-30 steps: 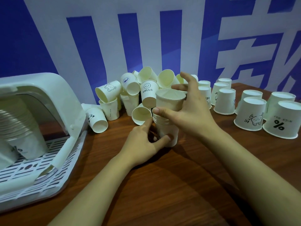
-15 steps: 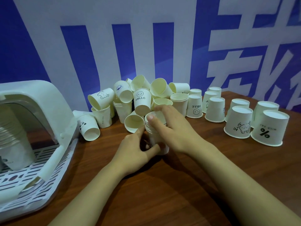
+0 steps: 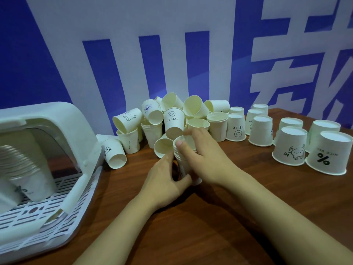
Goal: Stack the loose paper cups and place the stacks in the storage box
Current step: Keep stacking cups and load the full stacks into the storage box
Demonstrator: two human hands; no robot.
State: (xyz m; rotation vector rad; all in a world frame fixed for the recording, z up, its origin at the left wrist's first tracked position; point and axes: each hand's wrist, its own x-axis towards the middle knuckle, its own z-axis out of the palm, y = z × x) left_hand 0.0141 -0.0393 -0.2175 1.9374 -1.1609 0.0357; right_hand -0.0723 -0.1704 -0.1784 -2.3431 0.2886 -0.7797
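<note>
Both hands grip 1 upright cup stack [image 3: 184,159] on the tabletop [image 3: 210,226]: left hand [image 3: 164,180] wraps its base, right hand [image 3: 206,159] curls around its rim.

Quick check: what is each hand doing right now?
Left hand: grips the cup stack near its base.
Right hand: holds the stack's top.

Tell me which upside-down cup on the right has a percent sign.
The upside-down cup nearest the table's right edge: it alone shows a bold percent sign; its left neighbour has a cartoon animal.
</note>
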